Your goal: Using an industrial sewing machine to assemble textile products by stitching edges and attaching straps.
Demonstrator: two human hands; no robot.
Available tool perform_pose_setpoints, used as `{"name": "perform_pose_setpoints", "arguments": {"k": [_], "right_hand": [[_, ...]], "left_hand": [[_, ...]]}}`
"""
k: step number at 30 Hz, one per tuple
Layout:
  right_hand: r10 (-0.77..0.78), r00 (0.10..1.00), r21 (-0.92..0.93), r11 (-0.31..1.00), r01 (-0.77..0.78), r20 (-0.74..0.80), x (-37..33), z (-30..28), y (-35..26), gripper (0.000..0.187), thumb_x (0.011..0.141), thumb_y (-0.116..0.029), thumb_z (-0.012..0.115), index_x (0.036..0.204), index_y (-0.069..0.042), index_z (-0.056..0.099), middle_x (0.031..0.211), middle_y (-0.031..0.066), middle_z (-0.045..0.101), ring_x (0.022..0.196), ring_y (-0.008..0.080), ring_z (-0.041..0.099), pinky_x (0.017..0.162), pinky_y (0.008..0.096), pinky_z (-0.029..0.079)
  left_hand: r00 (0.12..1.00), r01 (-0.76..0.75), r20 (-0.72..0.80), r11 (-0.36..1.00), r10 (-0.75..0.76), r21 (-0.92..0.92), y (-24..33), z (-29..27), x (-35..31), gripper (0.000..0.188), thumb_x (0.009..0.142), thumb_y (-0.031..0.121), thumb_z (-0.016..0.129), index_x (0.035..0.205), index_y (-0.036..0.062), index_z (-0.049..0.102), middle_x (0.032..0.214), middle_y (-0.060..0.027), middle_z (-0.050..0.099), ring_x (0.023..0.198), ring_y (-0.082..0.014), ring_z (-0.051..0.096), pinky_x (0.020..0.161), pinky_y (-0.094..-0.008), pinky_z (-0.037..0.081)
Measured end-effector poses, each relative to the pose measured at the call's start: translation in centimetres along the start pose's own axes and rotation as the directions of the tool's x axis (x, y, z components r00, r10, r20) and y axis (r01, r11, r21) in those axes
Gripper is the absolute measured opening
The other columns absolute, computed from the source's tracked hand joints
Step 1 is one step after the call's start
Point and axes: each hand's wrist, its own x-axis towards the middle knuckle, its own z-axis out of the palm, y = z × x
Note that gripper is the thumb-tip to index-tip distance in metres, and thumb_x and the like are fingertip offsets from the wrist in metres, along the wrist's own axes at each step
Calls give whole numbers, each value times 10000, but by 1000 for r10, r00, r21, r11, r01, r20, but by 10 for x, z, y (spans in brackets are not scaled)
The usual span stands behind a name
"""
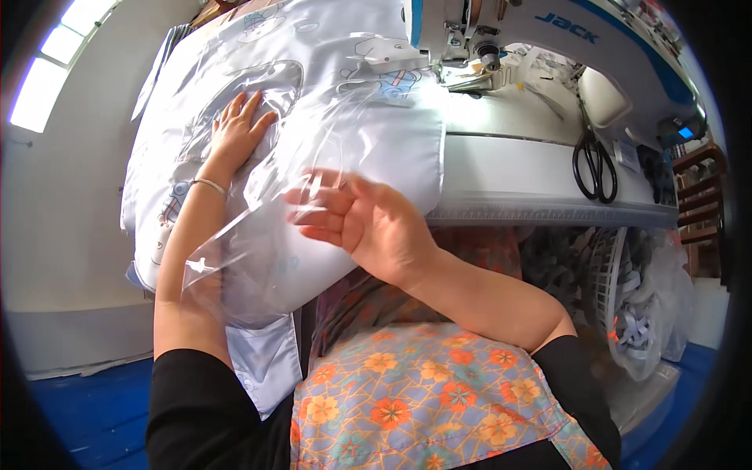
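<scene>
White satiny fabric (376,145) printed with cartoon animals is spread over the table beside the sewing machine. A clear plastic sheet (254,251) lies partly on it and drapes across my left forearm. My left hand (241,129) rests flat on the fabric, fingers spread, near a curved seam. Nearer to me, my right hand (376,223) is raised with the palm turned up and the fingers curled. The plastic runs at its thumb and fingertips, apparently pinched there, though motion blurs them.
A white and blue sewing machine (540,47) stands at the right with its lamp lit. Black-handled scissors (595,168) hang over the table's front edge. Below right, a white basket (607,274) and a clear bag (638,329) hold fabric strips. A wall (70,204) stands at left.
</scene>
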Motion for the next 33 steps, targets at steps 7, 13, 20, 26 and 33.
{"name": "perform_pose_setpoints", "arguments": {"k": [7, 13, 20, 26, 33], "right_hand": [[25, 983, -442, 891, -103, -180, -4, 27, -10, 250, 970, -248, 594, 1080, -30, 649, 1111, 161, 714, 1038, 249, 693, 883, 338, 540], [-45, 951, -514, 849, -125, -307, -90, -3, -38, 152, 932, -129, 583, 906, 1, 659, 1022, 200, 719, 928, 250, 706, 879, 355, 564], [-6, 885, -253, 959, -127, -465, -116, -11, -28, 239, 1008, -220, 547, 996, -12, 665, 1098, 201, 709, 958, 254, 706, 867, 355, 565], [-119, 978, -740, 671, -47, -169, -93, -7, -35, 344, 1043, -236, 486, 1254, 10, 599, 1198, 135, 676, 1032, 174, 665, 939, 307, 512], [-549, 734, -628, 747, 218, -399, -101, -32, -64, 471, 1015, -172, 544, 1440, 6, 449, 1378, 128, 548, 1268, 200, 519, 1121, 360, 375]], "left_hand": [[1000, 17, -10, 1000, -17, -7, 6, -8, -8, 749, 937, 693, 458, 1515, 217, 463, 1608, -163, 327, 1514, -319, 238, 1217, -510, 147], [1000, -20, 8, 999, 20, -29, -15, 5, -8, 723, 954, 655, 466, 1518, 204, 454, 1600, -168, 336, 1507, -328, 246, 1220, -510, 143], [930, -354, -22, 910, 367, 216, 70, -86, 0, 493, 860, 262, 727, 1284, 31, 626, 1317, -208, 603, 1212, -384, 577, 1042, -449, 465], [684, -571, 381, 781, 622, -252, 230, -89, -65, 708, 862, 688, 541, 990, 16, 723, 1041, -199, 712, 997, -377, 674, 886, -456, 527], [704, -579, 317, 772, 635, -262, 241, -85, -67, 261, 820, 218, 540, 866, 34, 719, 995, -183, 684, 896, -373, 666, 822, -457, 544]]}}
